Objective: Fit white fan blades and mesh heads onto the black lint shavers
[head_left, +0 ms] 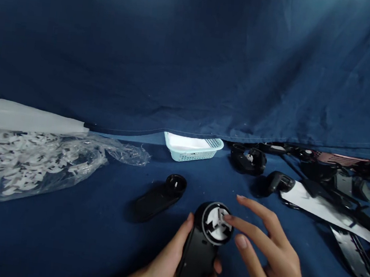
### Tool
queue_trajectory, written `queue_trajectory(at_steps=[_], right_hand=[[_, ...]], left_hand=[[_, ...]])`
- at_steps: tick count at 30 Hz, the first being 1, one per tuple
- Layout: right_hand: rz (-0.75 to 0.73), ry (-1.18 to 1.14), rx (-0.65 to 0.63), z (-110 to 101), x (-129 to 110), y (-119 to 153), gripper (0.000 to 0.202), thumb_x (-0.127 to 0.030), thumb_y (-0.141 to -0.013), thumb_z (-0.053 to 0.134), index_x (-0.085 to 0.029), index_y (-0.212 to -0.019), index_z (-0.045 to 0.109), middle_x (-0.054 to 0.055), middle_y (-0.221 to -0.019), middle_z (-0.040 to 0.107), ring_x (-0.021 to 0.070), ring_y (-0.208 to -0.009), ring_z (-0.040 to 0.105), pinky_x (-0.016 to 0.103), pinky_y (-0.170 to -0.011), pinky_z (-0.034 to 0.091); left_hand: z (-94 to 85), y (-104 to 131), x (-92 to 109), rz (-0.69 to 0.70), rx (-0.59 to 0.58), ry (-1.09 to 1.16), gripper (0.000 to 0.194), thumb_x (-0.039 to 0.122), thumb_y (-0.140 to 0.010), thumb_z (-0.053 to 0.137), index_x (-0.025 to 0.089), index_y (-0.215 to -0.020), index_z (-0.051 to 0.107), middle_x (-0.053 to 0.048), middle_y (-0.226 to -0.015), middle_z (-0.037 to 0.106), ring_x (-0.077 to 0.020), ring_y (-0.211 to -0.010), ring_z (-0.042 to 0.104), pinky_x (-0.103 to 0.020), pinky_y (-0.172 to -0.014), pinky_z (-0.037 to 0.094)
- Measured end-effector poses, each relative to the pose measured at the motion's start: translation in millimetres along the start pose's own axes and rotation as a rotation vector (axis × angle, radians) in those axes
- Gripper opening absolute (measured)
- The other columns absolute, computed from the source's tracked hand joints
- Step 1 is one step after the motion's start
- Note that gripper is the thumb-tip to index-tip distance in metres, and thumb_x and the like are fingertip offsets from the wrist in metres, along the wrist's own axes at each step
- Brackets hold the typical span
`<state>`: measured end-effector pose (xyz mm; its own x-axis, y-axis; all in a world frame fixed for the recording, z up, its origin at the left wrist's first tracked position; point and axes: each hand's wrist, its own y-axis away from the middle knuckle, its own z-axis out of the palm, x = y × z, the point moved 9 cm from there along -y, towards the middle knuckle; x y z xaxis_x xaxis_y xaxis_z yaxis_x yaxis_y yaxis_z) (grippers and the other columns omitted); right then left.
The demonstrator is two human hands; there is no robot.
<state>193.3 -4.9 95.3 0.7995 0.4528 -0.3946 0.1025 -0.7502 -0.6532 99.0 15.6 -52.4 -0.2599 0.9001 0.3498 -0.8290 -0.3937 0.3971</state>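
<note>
My left hand (170, 258) is wrapped around a black plastic housing (197, 261) with a round head at its top end. Inside that round head sits a white plastic insert (213, 228) with a raised grey piece. With its fingers spread, my right hand (272, 252) reaches in from the right, and the index fingertip touches the insert or lies just over it. Left of the held part, a similar black shell (159, 198) with a round cup lies on the blue cloth.
A clear plastic bag (50, 162) of white parts lies at left. A light-blue basket (193, 153) stands at the back centre. On the right are another black housing (248, 159), a white strip (327, 210) and a pile of dark parts. A blue curtain (194, 59) hangs behind.
</note>
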Motion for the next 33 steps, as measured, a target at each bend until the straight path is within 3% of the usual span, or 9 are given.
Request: queue_trajectory(at_steps=[8,13,21,28,33], right_hand=[[-0.073,0.026,0.016,-0.2,-6.4,-0.6,0.031,-0.015,-0.093,0.053,-0.022,-0.121,0.063,0.012,-0.138,0.047,0.0294,-0.121,0.052,0.047,-0.094,0.048],[-0.068,-0.018,0.034,-2.2,-9.6,-3.3,0.035,-0.012,-0.091,0.053,-0.019,-0.125,0.059,0.011,-0.133,0.053,0.0258,-0.121,0.053,0.041,-0.098,0.049],[-0.171,0.058,0.134,-18.0,-24.2,-13.2,0.028,-0.009,-0.084,0.056,-0.022,-0.103,0.071,0.008,-0.108,0.071,0.0258,-0.097,0.071,0.043,-0.089,0.058],[-0.185,0.108,0.125,-17.9,-25.9,-13.0,0.025,-0.009,-0.082,0.057,-0.022,-0.097,0.073,0.007,-0.102,0.074,0.0251,-0.099,0.072,0.040,-0.090,0.059],[-0.206,0.132,0.123,-15.8,-27.0,-12.1,0.022,-0.008,-0.083,0.056,-0.020,-0.096,0.070,0.008,-0.099,0.073,0.0232,-0.099,0.071,0.040,-0.092,0.057]], left_hand=[[-1.2,-0.1,0.5,0.004,0.001,0.012,0.090,0.086,-0.080,0.029,0.005,-0.073,0.069,-0.007,-0.064,0.062,-0.0149,-0.049,0.061,-0.028,-0.051,0.046],[-2.1,1.9,-4.8,-0.074,-0.001,0.049,0.090,0.085,-0.080,0.030,0.004,-0.074,0.068,-0.007,-0.061,0.062,-0.0156,-0.049,0.063,-0.026,-0.052,0.048],[0.9,1.0,0.0,-0.026,-0.111,0.098,0.077,0.078,-0.085,0.037,0.007,-0.091,0.068,-0.010,-0.070,0.070,-0.0172,-0.054,0.068,-0.024,-0.054,0.047],[2.3,-3.3,-1.0,-0.056,-0.190,0.083,0.076,0.081,-0.082,0.039,0.010,-0.092,0.066,-0.009,-0.072,0.069,-0.0171,-0.057,0.065,-0.025,-0.055,0.043],[-0.7,-4.8,-1.5,-0.058,-0.179,0.074,0.077,0.080,-0.083,0.036,0.010,-0.093,0.067,-0.008,-0.071,0.068,-0.0163,-0.057,0.063,-0.025,-0.055,0.043]])
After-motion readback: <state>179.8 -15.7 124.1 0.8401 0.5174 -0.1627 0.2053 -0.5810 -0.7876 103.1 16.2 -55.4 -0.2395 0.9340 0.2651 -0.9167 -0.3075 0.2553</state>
